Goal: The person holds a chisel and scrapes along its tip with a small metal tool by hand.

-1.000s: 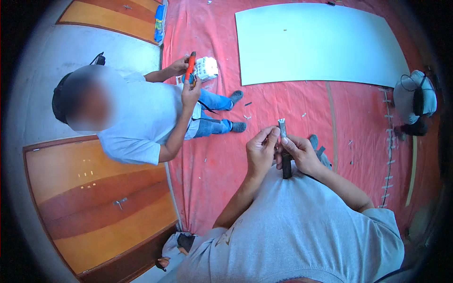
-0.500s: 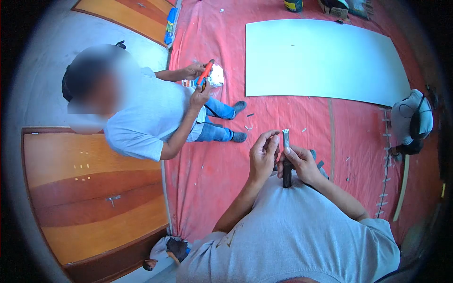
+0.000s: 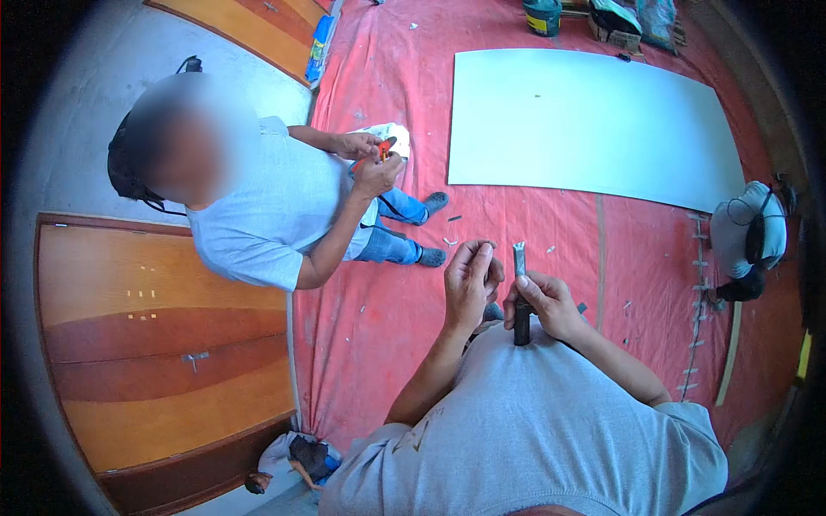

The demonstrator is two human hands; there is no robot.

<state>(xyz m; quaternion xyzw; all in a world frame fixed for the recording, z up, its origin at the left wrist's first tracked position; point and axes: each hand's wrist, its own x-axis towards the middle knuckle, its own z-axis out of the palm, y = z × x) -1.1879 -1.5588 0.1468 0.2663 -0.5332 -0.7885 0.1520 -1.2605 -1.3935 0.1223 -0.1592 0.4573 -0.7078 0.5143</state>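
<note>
The co-worker's head (image 3: 185, 142) is blurred, and their hand (image 3: 375, 176) hides part of the red tool (image 3: 384, 150). The right hand (image 3: 552, 304) covers the middle of the bar (image 3: 521, 327); whether the left hand (image 3: 470, 288) pinches anything is unclear. The top edge cuts off a door (image 3: 249, 27); scraps (image 3: 451, 242) are too small to name

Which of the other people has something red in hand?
The standing person at left, in blue jeans, holds a red object. None shows with the far-right person or the bottom-left person.

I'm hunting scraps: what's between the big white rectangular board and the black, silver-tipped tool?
In the head view, only bare red sheeting shows between board and tool.
</note>
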